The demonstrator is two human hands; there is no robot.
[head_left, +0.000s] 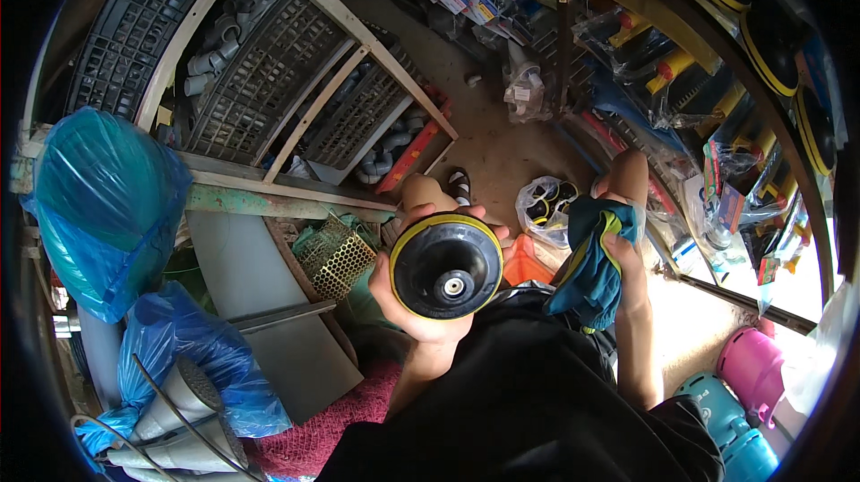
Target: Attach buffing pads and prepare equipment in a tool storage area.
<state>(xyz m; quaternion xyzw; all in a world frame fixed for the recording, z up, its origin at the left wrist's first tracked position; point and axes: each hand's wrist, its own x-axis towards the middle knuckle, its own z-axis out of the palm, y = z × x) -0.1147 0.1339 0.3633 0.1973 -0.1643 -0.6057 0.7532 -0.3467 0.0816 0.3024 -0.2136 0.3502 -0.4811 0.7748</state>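
My left hand [434, 328] is closed around a round black backing pad [432, 267] with a yellow rim. The pad's face, with a metal-threaded hub at its middle, is turned up toward me, and its underside is hidden. To the right, over my right thigh, my right hand [624, 256] grips a bunched teal cloth [587, 258] with yellow-green edging. Cloth and pad are apart. On the floor past my knees lies a clear plastic bag [545, 200] with black-and-yellow round pieces in it. Something orange [527, 262] shows between my legs.
Left stands a wooden rack [358, 34] with black crates of grey pipe fittings. Blue plastic bags [107, 204] bulge beside it. Packaged tools [672, 70] and more yellow-rimmed pads [766, 52] hang on the right. Pink [751, 365] and teal [712, 397] gas cylinders stand lower right.
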